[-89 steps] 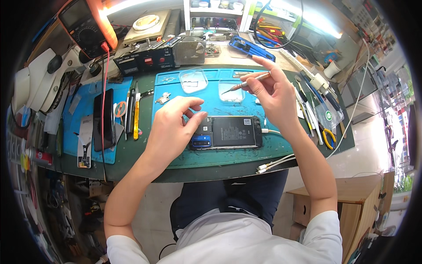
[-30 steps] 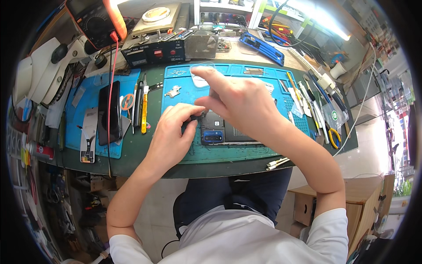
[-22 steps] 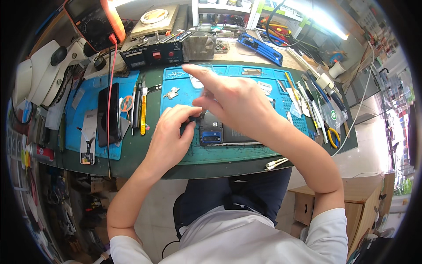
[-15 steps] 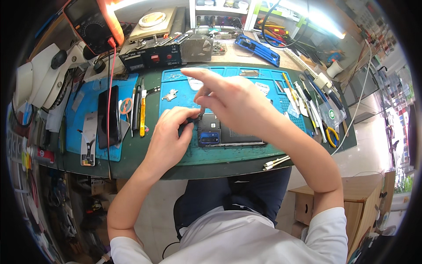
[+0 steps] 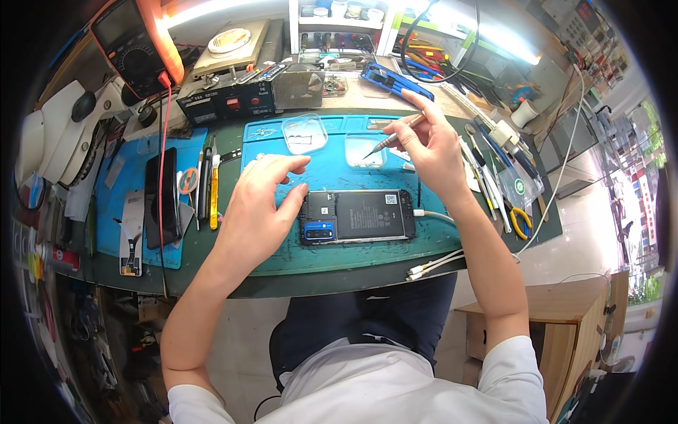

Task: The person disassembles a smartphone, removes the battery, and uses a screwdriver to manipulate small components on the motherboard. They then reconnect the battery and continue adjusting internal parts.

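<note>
A smartphone (image 5: 406,230) with its back off lies sideways on the blue work mat (image 5: 339,263). Its black battery (image 5: 367,215) and blue camera piece (image 5: 319,231) are exposed, and a white cable (image 5: 432,214) meets its right end. My left hand (image 5: 254,208) hovers at the phone's left end, thumb and forefinger apart, holding nothing visible. Beyond the phone, my right hand (image 5: 438,148) grips a slim screwdriver (image 5: 385,145), tilted with its tip over a small clear tray (image 5: 355,164). Whether the tip carries a screw is too small to tell.
Another clear tray (image 5: 306,145) sits at the mat's far side. A dark phone (image 5: 163,201) and a yellow craft knife (image 5: 214,198) lie left; yellow-handled pliers (image 5: 521,222) lie right. Behind stand a black control box (image 5: 229,102) and an orange multimeter (image 5: 134,46). Loose white cable ends (image 5: 424,268) rest near the front edge.
My right hand has moved from the phone's left end over to the clear tray with the screwdriver. My left hand has drawn back from the phone and its fingers have spread.
</note>
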A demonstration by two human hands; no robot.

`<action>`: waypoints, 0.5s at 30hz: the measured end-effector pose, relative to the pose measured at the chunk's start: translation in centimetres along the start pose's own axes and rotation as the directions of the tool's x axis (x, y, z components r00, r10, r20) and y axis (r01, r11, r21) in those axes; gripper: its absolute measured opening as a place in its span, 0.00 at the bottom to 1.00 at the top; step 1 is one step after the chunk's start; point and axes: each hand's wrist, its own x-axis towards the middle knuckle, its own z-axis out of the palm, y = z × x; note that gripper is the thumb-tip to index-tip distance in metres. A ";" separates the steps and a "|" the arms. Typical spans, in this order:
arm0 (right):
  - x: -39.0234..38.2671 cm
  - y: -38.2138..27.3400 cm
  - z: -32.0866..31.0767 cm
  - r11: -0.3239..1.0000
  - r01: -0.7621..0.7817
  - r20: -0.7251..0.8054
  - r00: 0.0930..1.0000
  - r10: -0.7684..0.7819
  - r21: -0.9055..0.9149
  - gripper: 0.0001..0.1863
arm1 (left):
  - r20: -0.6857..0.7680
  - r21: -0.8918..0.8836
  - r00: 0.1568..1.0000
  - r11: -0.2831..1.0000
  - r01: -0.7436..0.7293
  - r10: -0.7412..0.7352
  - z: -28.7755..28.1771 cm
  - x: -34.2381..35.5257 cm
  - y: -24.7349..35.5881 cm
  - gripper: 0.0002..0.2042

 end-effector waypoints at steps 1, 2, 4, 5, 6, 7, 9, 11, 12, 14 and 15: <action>-0.1 -0.1 0.0 1.000 -0.003 0.001 1.000 0.003 -0.008 0.28 | 0.001 0.000 1.000 1.000 -0.002 0.002 0.2 0.2 0.0 0.18; -0.2 -0.2 0.0 1.000 -0.005 0.001 1.000 0.005 -0.014 0.28 | 0.002 0.003 1.000 1.000 -0.004 0.004 0.3 0.4 0.1 0.18; -0.2 -0.3 -0.2 1.000 -0.021 0.002 1.000 0.021 -0.021 0.29 | 0.007 0.007 1.000 1.000 -0.009 0.009 0.4 0.6 0.1 0.17; -0.2 -0.3 -0.4 0.999 -0.035 0.004 0.999 0.035 -0.022 0.29 | 0.010 0.008 1.000 1.000 -0.011 0.011 0.5 0.6 0.1 0.17; -0.2 -0.3 -0.6 0.999 -0.049 0.006 0.999 0.049 -0.024 0.30 | 0.014 0.009 1.000 1.000 -0.013 0.013 0.5 0.6 0.1 0.17; -0.2 -0.3 -0.7 0.998 -0.056 0.012 0.998 0.056 -0.023 0.30 | 0.021 0.014 1.000 1.000 -0.008 0.007 0.6 0.6 0.1 0.17; -0.2 -0.3 -0.9 0.997 -0.069 0.020 0.997 0.070 -0.025 0.30 | 0.036 0.023 0.999 1.000 0.000 -0.001 0.7 0.7 0.2 0.17; -0.1 0.3 -0.9 0.999 -0.029 -0.039 0.999 0.028 -0.033 0.29 | 0.046 0.019 0.999 1.000 0.020 -0.021 0.7 0.8 0.3 0.17; -0.1 0.5 -0.9 0.999 -0.009 -0.067 0.998 0.007 -0.037 0.29 | 0.050 0.017 0.998 0.999 0.030 -0.031 0.7 0.9 0.4 0.17; 0.0 0.6 -1.0 0.999 -0.021 -0.081 0.997 0.018 -0.037 0.29 | 0.050 0.027 0.999 1.000 0.005 -0.006 0.8 1.0 0.4 0.17; 0.0 0.6 -1.0 0.999 -0.027 -0.087 0.996 0.024 -0.037 0.29 | 0.049 0.032 0.999 0.999 -0.007 0.005 0.8 1.0 0.3 0.17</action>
